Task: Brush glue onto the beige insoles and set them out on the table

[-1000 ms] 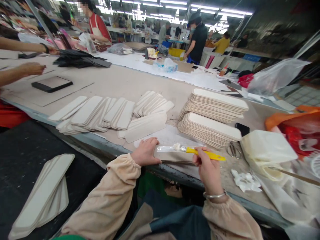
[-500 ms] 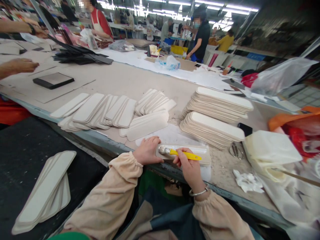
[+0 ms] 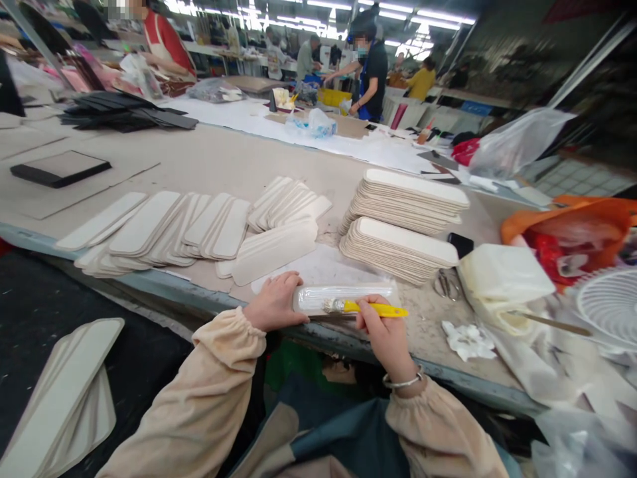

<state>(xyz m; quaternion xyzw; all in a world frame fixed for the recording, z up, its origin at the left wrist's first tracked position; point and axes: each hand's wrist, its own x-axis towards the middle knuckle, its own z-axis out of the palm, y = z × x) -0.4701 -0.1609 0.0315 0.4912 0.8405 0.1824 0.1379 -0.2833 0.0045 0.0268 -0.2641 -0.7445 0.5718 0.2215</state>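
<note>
A long pale strip (image 3: pixel 358 291) with rounded ends lies at the table's front edge, its top wet and shiny with a white coating. My left hand (image 3: pixel 277 302) grips the strip's left end, thumb along the near side and fingers on the far side. In my right hand (image 3: pixel 375 315) is the yellow handle of a brush (image 3: pixel 351 307), pinched between thumb and fingers. The bristles touch the coated top, a little right of my left hand. Fanned pale strips (image 3: pixel 164 229) lie behind and to the left, and two neat stacks (image 3: pixel 398 245) stand behind on the right.
Scissors (image 3: pixel 446 285), a dark phone (image 3: pixel 460 244), a pale block-shaped container (image 3: pixel 502 279) with a stick, and crumpled tissue (image 3: pixel 468 340) lie right. More strips (image 3: pixel 64 398) rest on a black surface at lower left. Black sheets (image 3: pixel 124 111) are piled farther back. Several people work beyond.
The brush has moved slightly right along the strip, and the shiny coating shows more clearly. The camera view has shifted right. A co-worker's hands at the far left are out of view.
</note>
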